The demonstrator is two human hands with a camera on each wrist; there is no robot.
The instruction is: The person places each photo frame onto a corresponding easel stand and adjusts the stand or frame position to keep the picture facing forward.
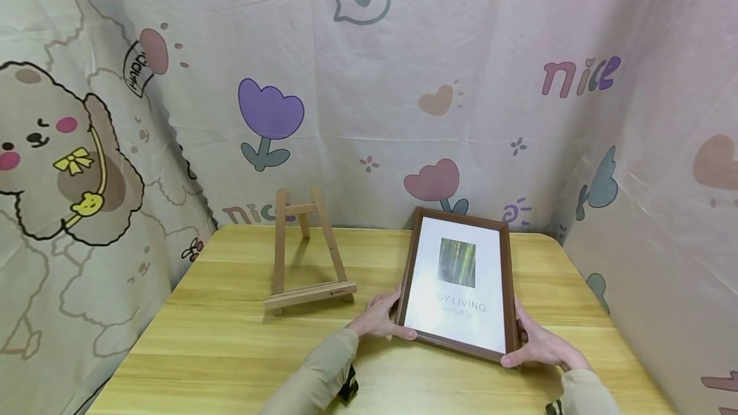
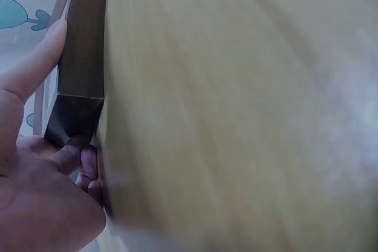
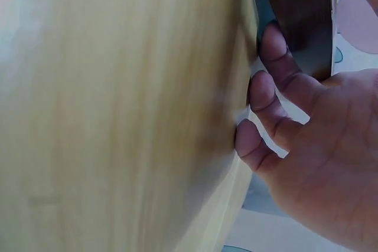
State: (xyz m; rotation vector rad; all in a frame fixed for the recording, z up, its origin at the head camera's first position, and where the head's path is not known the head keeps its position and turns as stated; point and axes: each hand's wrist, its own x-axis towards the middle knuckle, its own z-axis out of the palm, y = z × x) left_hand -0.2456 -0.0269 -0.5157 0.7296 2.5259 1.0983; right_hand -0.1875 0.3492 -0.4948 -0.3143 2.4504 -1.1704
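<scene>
A picture frame [image 1: 457, 268] with a brown border, white mat and small green picture sits at the table's right side, lettering towards me. At its lower left corner my left hand [image 1: 377, 319] grips it, thumb on the front border and fingers round the side. My right hand [image 1: 539, 343] holds the lower right corner the same way. In the left wrist view, fingers curl under the dark edge of the frame [image 2: 84, 45]. The right wrist view has bent fingertips [image 3: 273, 41] at the frame's underside, close to the tabletop. Whether the frame's far end touches the table, I cannot tell.
To the left of the frame stands a small wooden easel [image 1: 311, 292] with a ledge across its front. Both are on a light wood-grain table [image 1: 230, 338]. Printed cloth curtains [image 1: 369, 82] hang behind the table and along both sides.
</scene>
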